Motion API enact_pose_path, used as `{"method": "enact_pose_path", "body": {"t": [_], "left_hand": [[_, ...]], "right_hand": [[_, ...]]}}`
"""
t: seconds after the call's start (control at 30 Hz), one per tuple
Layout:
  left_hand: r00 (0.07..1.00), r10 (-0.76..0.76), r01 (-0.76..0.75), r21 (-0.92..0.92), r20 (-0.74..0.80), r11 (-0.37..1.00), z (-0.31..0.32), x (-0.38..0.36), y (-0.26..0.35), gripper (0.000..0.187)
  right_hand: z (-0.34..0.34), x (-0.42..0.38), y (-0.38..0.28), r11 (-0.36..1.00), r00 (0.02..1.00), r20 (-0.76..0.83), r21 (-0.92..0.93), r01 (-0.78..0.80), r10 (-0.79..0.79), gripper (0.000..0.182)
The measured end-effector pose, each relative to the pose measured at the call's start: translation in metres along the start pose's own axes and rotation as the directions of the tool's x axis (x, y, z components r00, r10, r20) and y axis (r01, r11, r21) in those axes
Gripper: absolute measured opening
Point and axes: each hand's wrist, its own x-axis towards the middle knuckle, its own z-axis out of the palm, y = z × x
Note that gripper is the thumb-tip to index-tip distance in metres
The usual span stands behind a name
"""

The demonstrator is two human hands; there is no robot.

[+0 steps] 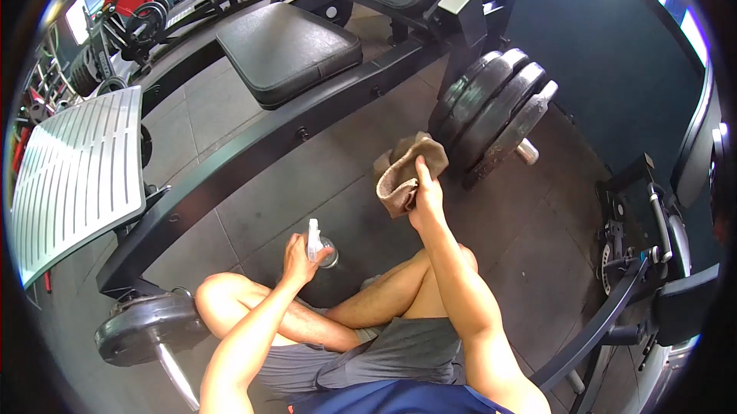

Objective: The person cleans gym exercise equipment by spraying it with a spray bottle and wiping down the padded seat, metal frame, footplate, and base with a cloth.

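My left hand (299,259) is closed around the neck of a spray bottle (314,239) with a white trigger head and a clear body, held low over my crossed legs. In my right hand (427,197) is a bunched brown cloth (398,176), thumb pressed on top of it. The cloth is raised just left of a stack of black weight plates (491,111) on a machine's peg, overlapping the plates' edge in this view. The fingers under the cloth are mostly hidden.
A curved black machine frame (253,157) arches across in front of me, with a padded seat (288,49) above it. A ridged silver footplate (80,176) stands at left. Another weight plate (150,329) sits by my left knee. More equipment (652,260) stands at right.
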Motion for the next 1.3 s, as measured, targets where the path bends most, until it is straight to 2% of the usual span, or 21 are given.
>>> {"method": "enact_pose_path", "body": {"t": [0.17,0.2,0.27,0.33,0.4,0.47,0.53,0.57,0.6,0.67,0.73,0.77,0.8,0.87,0.93,0.97,1.07,1.1,1.2,1.23,1.3], "left_hand": [[0.98,-0.112,0.093,0.123,0.165,0.988,-0.012,-0.015,0.001,0.088],[0.986,-0.131,0.111,0.18,0.106,0.977,-0.022,-0.027,0.016,0.078],[0.991,0.13,-0.133,0.11,0.036,0.985,-0.056,-0.044,0.037,0.083],[0.999,0.014,-0.018,-0.107,-0.035,0.994,-0.109,-0.086,0.074,0.061],[0.938,0.082,-0.075,0.034,-0.336,0.997,-0.143,-0.161,0.058,0.037],[0.856,-0.126,0.136,-0.016,-0.501,0.991,-0.149,-0.216,0.061,0.016],[0.665,-0.543,0.437,-0.323,-0.513,0.84,-0.128,-0.274,0.038,0.018],[0.64,-0.565,0.507,-0.265,-0.521,0.82,-0.113,-0.305,0.014,0.023],[0.528,-0.789,0.627,-0.483,-0.314,0.611,-0.1,-0.335,-0.003,0.027],[0.357,-0.927,0.61,-0.721,-0.118,0.327,-0.071,-0.39,-0.027,0.031],[0.373,-0.903,0.65,-0.755,0.213,0.09,-0.045,-0.435,-0.036,0.035],[0.362,-0.911,0.605,-0.793,0.198,0.068,-0.048,-0.431,-0.019,0.034],[0.396,-0.801,0.905,-0.339,0.45,0.257,-0.063,-0.425,-0.013,0.03],[0.444,-0.838,0.845,-0.46,0.317,0.273,-0.051,-0.449,-0.01,0.015],[0.575,-0.706,0.811,-0.404,0.413,0.424,-0.08,-0.428,-0.017,0.013],[0.62,-0.61,0.775,-0.508,0.495,0.376,-0.074,-0.443,-0.038,0.007],[0.627,-0.57,0.775,-0.493,0.531,0.395,-0.073,-0.45,-0.048,0.004],[0.614,-0.644,0.788,-0.405,0.456,0.464,-0.086,-0.431,-0.027,0.003],[0.609,-0.744,0.646,-0.716,0.274,0.265,-0.037,-0.445,-0.054,0.007],[0.576,-0.758,0.533,-0.843,0.306,0.065,-0.047,-0.428,-0.031,0.028],[0.62,-0.7,0.41,-0.907,0.354,-0.095,-0.027,-0.438,-0.047,0.041]], "right_hand": [[-0.007,-0.002,0.001,1.0,0.996,-0.089,0.004,0.001,0.0,0.055],[-0.009,-0.002,0.002,1.0,0.996,-0.094,-0.001,0.006,-0.006,0.053],[-0.016,0.001,0.005,0.998,0.995,-0.079,0.025,0.06,-0.058,0.051],[-0.013,-0.007,-0.002,0.999,0.992,-0.113,0.009,0.052,-0.051,0.055],[-0.017,-0.001,0.001,0.998,0.985,-0.157,-0.001,0.067,-0.067,0.055],[-0.015,-0.002,-0.001,0.999,0.986,-0.164,0.002,0.034,-0.033,0.056],[-0.009,-0.004,0.0,0.999,0.99,-0.133,0.01,0.044,-0.042,0.055],[-0.009,-0.003,0.001,1.0,0.993,-0.112,0.019,0.024,-0.022,0.053],[-0.009,-0.002,0.003,0.999,0.998,-0.063,0.041,0.023,-0.02,0.053],[0.001,-0.006,0.008,0.999,0.997,-0.064,0.009,0.034,-0.034,0.045],[-0.001,-0.01,0.008,0.997,0.996,-0.043,-0.016,0.072,-0.072,0.044],[0.001,-0.014,0.002,0.999,0.998,-0.032,-0.009,0.052,-0.053,0.045],[0.003,-0.018,-0.004,0.999,0.999,-0.022,-0.003,0.033,-0.033,0.045],[0.006,-0.02,0.002,0.996,0.996,-0.012,-0.024,0.085,-0.085,0.046],[0.011,-0.034,-0.013,0.999,0.999,0.009,0.017,0.039,-0.039,0.048],[0.014,-0.038,-0.014,0.996,0.996,0.032,0.025,0.083,-0.084,0.049],[0.023,-0.05,-0.025,0.993,0.992,0.054,0.026,0.114,-0.115,0.05],[0.03,-0.058,-0.029,0.994,0.992,0.053,0.015,0.112,-0.113,0.051],[0.046,-0.068,-0.025,0.991,0.989,0.072,0.01,0.131,-0.131,0.053],[0.047,-0.067,-0.021,0.994,0.991,0.076,0.008,0.107,-0.107,0.053],[0.048,-0.056,-0.011,0.998,0.994,0.09,0.005,0.065,-0.065,0.055]]}}
